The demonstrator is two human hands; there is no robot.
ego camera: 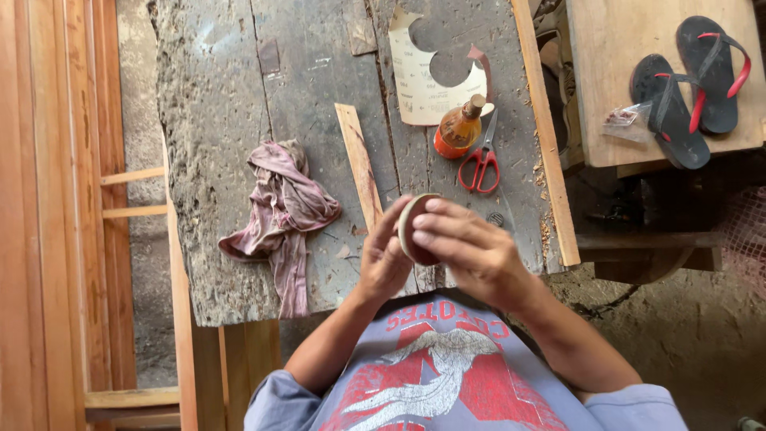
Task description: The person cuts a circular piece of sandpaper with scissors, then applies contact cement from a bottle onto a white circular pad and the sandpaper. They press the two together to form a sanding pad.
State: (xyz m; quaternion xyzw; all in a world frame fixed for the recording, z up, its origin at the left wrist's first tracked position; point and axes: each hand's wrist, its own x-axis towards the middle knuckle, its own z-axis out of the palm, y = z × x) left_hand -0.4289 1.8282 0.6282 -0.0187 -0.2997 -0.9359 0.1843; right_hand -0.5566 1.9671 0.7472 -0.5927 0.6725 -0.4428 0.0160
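Observation:
Both hands meet over the near edge of a rough grey workbench. My left hand and my right hand together grip a round, dark red-brown disc with a pale rim, likely a cut piece of sandpaper. The disc stands on edge between the fingers. Right-hand fingers lie flat across its face, and the left thumb and fingers support it from behind. Most of the disc is hidden by the fingers.
On the bench lie a crumpled pink rag, a thin wood strip, red-handled scissors, an orange bottle and a sandpaper sheet with round cut-outs. Black flip-flops rest on a wooden stool at right. Planks stand at left.

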